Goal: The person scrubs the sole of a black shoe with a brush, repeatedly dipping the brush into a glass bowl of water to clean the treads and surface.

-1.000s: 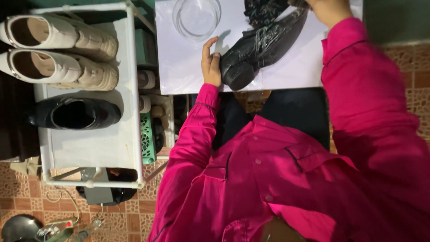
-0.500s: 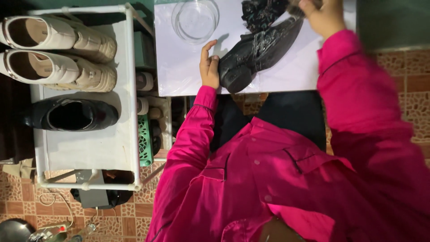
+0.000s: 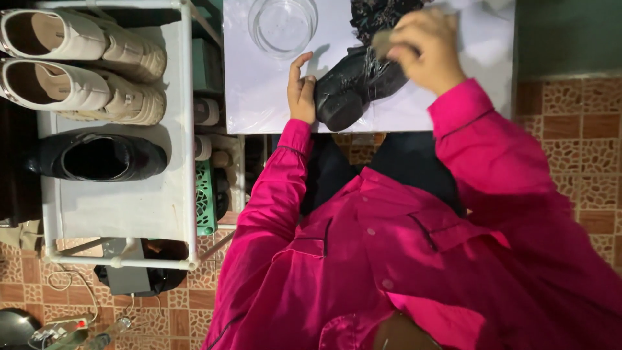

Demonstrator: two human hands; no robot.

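Much of the work is hard to read: the right hand (image 3: 422, 48) is blurred, curled tight around a small pale thing (image 3: 382, 43) of which only a tan edge shows at the fingers, too little to say what it is. It sits against the upper of a shiny black shoe (image 3: 356, 85), covering part of it. A second dark shoe or a dark cloth (image 3: 379, 13) lies beyond, cut off by the far edge of the view, and I cannot tell which it is. The left hand (image 3: 302, 87) rests at the heel end of the black shoe, fingers fairly straight and pressed against its side, steadying it rather than wrapping it. The bright pink sleeves and shirt fill the near right of the view and hide whatever lies beneath. The shoe stands on a white sheet covering a small table (image 3: 259, 97), with a clear glass bowl (image 3: 282, 24) at its far side, left of the shoe and apart from it. To the left stands a white pipe-frame rack (image 3: 129, 207) bearing two cream boots (image 3: 84, 61) lying on their sides and a black loafer (image 3: 94, 157) nearer. Between rack and table a green basket (image 3: 205, 198) and small items are crowded in shadow. The floor (image 3: 570, 129) is patterned brown tile, with cables and a dark box (image 3: 129, 279) under the rack.
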